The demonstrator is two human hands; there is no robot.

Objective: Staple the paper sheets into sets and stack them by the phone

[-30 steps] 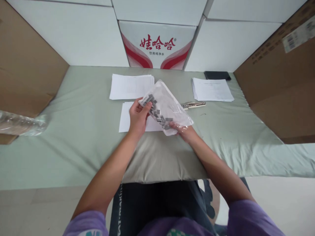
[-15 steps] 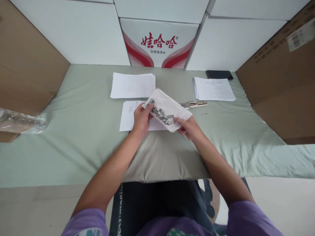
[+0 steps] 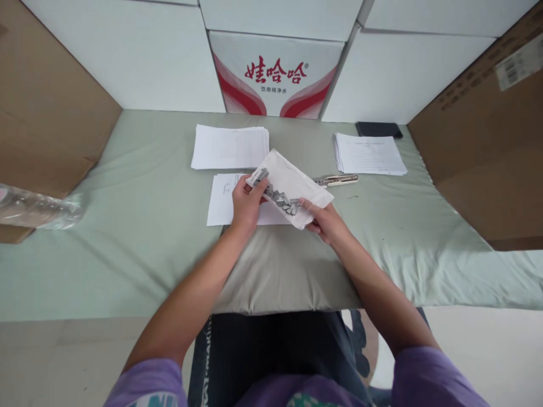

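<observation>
Between both hands is a translucent plastic bag [image 3: 292,176], held tilted above the table. Loose grey staples [image 3: 280,198], in short strips, lie along its lower side. My left hand [image 3: 248,200] pinches the bag's left end, thumb on top. At the right end, my right hand [image 3: 324,219] grips it with the thumb over the front; its other fingers are partly hidden underneath. Below the bag lie printed sheets [image 3: 220,200], partly covered by it and my left hand. Just beyond the bag's right side rests a metal stapler-like tool [image 3: 339,180], its left end hidden.
A paper stack [image 3: 229,147] lies behind the bag, another stack [image 3: 371,154] to the right, with a black phone [image 3: 379,130] behind it. White boxes [image 3: 278,73] wall the back. Cardboard boxes [image 3: 483,147] flank both sides. Clear plastic wrap [image 3: 38,209] protrudes at left.
The staples have shifted a little inside the bag and sit closer together along its lower side. Both hands keep their hold, almost unmoved.
</observation>
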